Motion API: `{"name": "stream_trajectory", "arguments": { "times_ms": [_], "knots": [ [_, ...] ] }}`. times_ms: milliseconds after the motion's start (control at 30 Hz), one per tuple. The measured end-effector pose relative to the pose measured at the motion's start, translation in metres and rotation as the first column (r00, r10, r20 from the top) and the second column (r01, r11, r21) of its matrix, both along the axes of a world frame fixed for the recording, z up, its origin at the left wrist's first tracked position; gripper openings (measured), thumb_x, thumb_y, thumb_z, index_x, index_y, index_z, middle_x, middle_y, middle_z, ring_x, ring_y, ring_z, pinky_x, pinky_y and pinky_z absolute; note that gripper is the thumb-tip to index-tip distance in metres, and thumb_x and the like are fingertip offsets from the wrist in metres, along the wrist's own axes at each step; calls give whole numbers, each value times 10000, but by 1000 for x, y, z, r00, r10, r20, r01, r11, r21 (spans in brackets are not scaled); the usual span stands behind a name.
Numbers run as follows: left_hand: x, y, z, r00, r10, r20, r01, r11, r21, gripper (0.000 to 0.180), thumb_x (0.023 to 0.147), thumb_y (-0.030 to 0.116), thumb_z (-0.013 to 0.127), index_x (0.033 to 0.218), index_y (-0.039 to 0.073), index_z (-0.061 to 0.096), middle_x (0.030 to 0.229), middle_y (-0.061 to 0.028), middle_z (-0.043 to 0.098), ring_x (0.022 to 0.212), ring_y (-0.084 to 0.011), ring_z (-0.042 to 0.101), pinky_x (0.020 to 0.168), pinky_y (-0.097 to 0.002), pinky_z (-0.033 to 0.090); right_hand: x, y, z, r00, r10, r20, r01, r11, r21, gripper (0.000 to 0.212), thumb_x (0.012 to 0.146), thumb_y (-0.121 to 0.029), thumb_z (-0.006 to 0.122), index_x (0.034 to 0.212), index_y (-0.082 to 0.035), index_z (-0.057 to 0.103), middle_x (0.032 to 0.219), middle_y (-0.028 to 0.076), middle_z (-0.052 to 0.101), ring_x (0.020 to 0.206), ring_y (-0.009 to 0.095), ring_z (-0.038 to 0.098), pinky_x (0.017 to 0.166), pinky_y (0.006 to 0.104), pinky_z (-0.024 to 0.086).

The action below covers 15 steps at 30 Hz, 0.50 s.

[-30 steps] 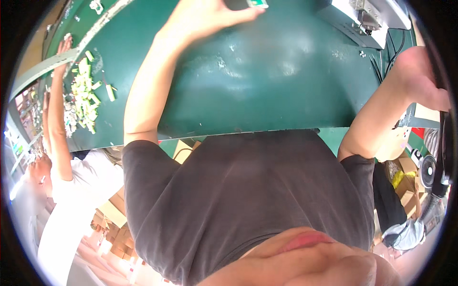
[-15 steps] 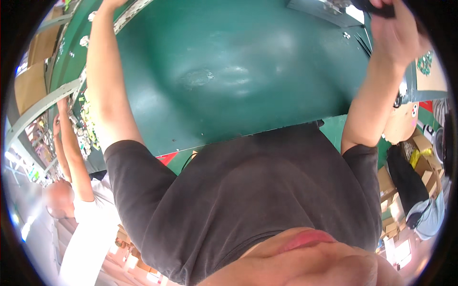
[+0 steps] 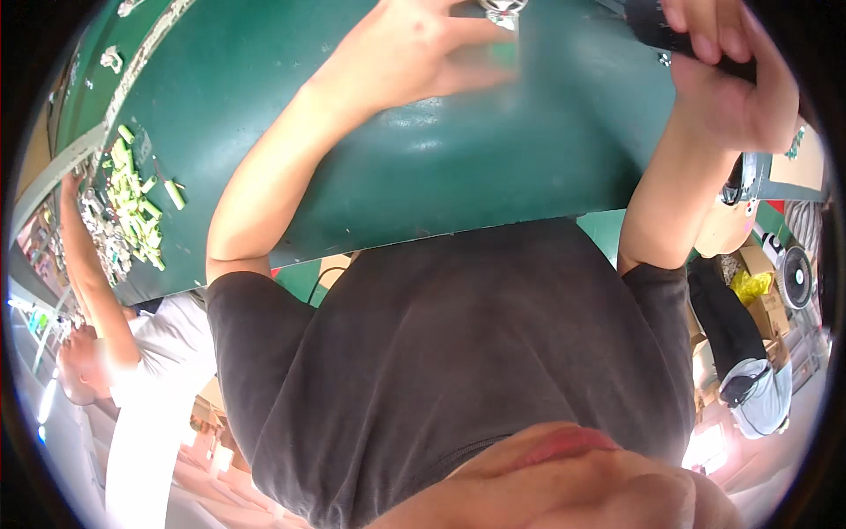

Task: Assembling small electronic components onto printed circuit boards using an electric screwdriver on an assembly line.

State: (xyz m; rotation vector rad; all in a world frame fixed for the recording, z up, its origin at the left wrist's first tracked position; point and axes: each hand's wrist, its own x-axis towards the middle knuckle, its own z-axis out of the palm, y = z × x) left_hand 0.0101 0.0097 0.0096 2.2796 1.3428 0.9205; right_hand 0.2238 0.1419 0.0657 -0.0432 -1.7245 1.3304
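Observation:
My left hand (image 3: pixel 423 53) is over the far middle of the green tabletop (image 3: pixel 388 194). Its fingers are closed at the tips about a small silvery metal part (image 3: pixel 504 9), which the top edge cuts off. A blurred bit of green (image 3: pixel 502 55) shows by the fingertips; I cannot tell what it is. At the far right, my right hand (image 3: pixel 736 88) is wrapped round a black tool with a thick rounded handle (image 3: pixel 652 25). The tool's kind is unclear, and part of it is hidden by the fingers.
Several light green cylindrical pieces (image 3: pixel 132 198) lie heaped at the table's left, beside small silvery parts (image 3: pixel 101 234). A pale rail (image 3: pixel 132 84) runs along the far left. Another person (image 3: pixel 167 353) works at the left; a fan (image 3: pixel 796 278) and cardboard boxes (image 3: pixel 768 316) stand at the right.
My left hand has come from the far left edge to the middle, with the silvery part at its fingers. My right hand has drawn slightly nearer, still holding the black tool.

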Motion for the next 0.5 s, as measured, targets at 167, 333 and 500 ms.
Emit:
{"name": "stream_trajectory", "arguments": {
  "times_ms": [167,333,500],
  "knots": [
    [0,1,-18,999,-39,8,38,991,129,342,743,170,865,1007,0,729,1392,-221,565,1261,-385,570,1036,-430,504,-16,-15,-19,997,58,-44,-56,998,39,274,1038,-113,484,1310,-77,476,610,-32,365,487,91,397,526,266,430],
    [-3,1,-29,997,-67,35,59,982,179,287,732,162,867,942,-10,773,1445,-238,532,1290,-410,549,1045,-435,499,-34,-28,-32,996,68,-51,-64,996,69,308,1022,-63,497,1324,-82,443,618,-17,389,481,95,401,522,269,427],
    [-4,0,-29,996,-78,51,69,984,166,278,769,177,846,966,-7,776,1433,-237,524,1298,-407,542,1076,-436,472,-45,-35,-39,997,63,-43,-58,994,94,356,1006,-13,510,1339,-88,409,626,-3,414,475,99,405,519,273,424]
  ]
}}
